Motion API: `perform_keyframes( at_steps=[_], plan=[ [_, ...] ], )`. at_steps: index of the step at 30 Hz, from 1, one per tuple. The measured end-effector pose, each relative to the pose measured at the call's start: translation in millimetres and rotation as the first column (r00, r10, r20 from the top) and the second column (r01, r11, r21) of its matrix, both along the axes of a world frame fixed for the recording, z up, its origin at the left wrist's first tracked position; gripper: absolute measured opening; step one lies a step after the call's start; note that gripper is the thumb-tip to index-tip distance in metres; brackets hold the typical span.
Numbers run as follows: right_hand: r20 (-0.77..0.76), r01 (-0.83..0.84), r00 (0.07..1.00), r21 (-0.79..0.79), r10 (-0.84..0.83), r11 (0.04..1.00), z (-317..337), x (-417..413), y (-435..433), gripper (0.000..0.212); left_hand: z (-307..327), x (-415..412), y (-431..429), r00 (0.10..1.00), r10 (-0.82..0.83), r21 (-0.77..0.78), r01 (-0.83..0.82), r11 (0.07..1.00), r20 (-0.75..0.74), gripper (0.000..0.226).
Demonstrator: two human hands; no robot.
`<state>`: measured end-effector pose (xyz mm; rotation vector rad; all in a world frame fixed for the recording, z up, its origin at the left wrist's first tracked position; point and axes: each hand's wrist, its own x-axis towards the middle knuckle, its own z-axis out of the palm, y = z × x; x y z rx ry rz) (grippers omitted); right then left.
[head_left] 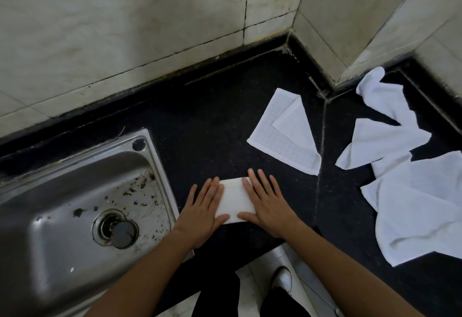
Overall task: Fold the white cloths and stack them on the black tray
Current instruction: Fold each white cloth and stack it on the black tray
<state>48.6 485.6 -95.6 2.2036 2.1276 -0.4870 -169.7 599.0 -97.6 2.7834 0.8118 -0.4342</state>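
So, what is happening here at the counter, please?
A person is pressing a small folded white cloth flat on the black counter, beside the steel sink. The left hand lies on its left end and the right hand on its right end, fingers straight. Beyond it lies a checked cloth with one corner turned over. At the right, several loose white cloths lie unfolded.

Dim, soft light; sharp focus; wide-angle bending at edges.
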Motion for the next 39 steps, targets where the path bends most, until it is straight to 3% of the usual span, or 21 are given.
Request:
perform_keyframes(
  at_steps=[3, 7, 10, 14, 18, 21, 22, 26, 28, 33, 34, 37, 39],
  plan=[
    [-0.085, 0.227, 0.972, 0.076, -0.22, 0.971, 5, -8, -11, 0.088, 1, 0, -3, 1.0, 0.026, -0.019, -0.026, 0.999, 0.0, 0.076],
    [-0.154, 0.414, 0.907, 0.17, -0.391, 0.894, 14, -16, -22, 0.06, 11, 8, -9, 0.985, 0.16, -0.092, -0.155, 0.984, 0.056, 0.081],
    [-0.247, 0.484, 0.844, -0.036, -0.477, 0.874, 21, -23, -22, 0.049, 21, 15, -17, 0.96, 0.262, -0.134, -0.249, 0.959, 0.094, 0.087],
    [-0.342, 0.56, 0.733, -0.189, -0.588, 0.807, 30, -27, -13, 0.025, 29, 9, -25, 0.944, 0.308, -0.124, -0.293, 0.948, 0.121, 0.065],
    [-0.481, 0.634, 0.52, -0.337, -0.706, 0.696, 35, -17, -8, 0.014, 31, -2, -28, 0.927, 0.329, -0.115, -0.312, 0.943, 0.183, 0.054],
    [-0.571, 0.638, 0.271, -0.496, -0.775, 0.589, 44, -11, -7, 0.03, 35, -8, -21, 0.901, 0.406, -0.228, -0.368, 0.901, 0.153, 0.049],
    [-0.567, 0.626, 0.24, -0.53, -0.788, 0.572, 46, -8, -8, 0.034, 39, -7, -17, 0.89, 0.438, -0.292, -0.388, 0.874, 0.127, 0.051],
    [-0.557, 0.625, 0.281, -0.512, -0.781, 0.589, 63, 5, -15, 0.026, 58, 13, -3, 0.844, 0.531, -0.475, -0.439, 0.763, 0.073, 0.059],
    [-0.573, 0.632, 0.317, -0.466, -0.755, 0.619, 79, 8, -19, 0.018, 69, 28, 4, 0.873, 0.475, -0.469, -0.374, 0.8, 0.115, 0.068],
    [-0.574, 0.667, 0.419, -0.331, -0.704, 0.667, 112, 11, -45, 0.011, 90, 79, 7, 0.97, 0.145, -0.401, -0.056, 0.914, 0.195, 0.093],
    [-0.568, 0.669, 0.434, -0.317, -0.699, 0.673, 116, 12, -51, 0.011, 91, 87, 7, 0.976, 0.075, -0.401, 0.014, 0.916, 0.206, 0.086],
    [-0.529, 0.719, 0.431, -0.287, -0.731, 0.632, 125, 19, -88, 0.012, 91, 119, -3, 0.944, -0.153, -0.369, 0.259, 0.893, 0.292, 0.027],
    [-0.503, 0.765, 0.412, -0.262, -0.759, 0.589, 129, 24, -112, 0.01, 95, 132, -12, 0.924, -0.175, -0.409, 0.313, 0.857, 0.34, 0.009]
  ],
)
